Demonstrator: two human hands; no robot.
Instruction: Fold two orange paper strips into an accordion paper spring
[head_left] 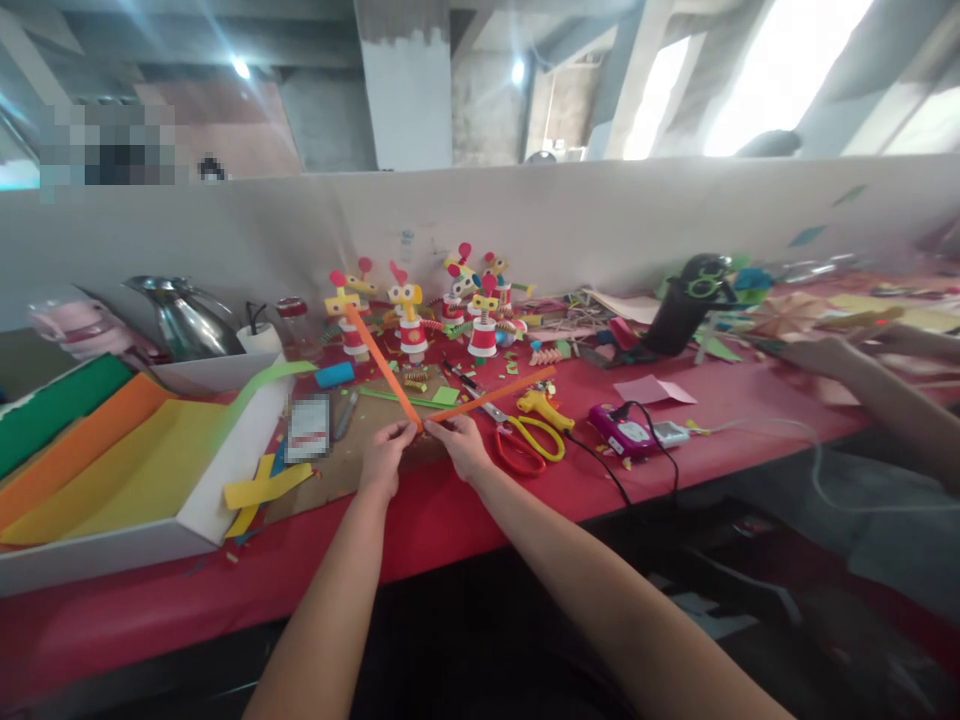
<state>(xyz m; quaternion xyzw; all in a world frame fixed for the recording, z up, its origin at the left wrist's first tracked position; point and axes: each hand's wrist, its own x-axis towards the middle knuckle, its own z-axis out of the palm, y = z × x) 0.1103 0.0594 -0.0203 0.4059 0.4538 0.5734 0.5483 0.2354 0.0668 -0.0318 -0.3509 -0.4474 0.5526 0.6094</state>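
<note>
My left hand [388,455] and my right hand [461,445] meet above the table's front, fingers closed in a pinch. Between them they hold two orange paper strips [384,368] by their near ends, which come together in a V. One arm of the V reaches up to the left, the other to the right. My fingertips hide part of the joint. Just right of my right hand lie scissors [520,457] with red and yellow handles and a yellow glue gun [546,408]. Under my left hand is a brown cardboard sheet [319,495].
Several paper-cup figures [484,335] stand behind the strips. A white box [202,500] of coloured paper sits left, near a metal jug [180,318]. To the right are a purple device [619,430] with cables and a black container [675,315]. Another person's hand [817,360] is far right.
</note>
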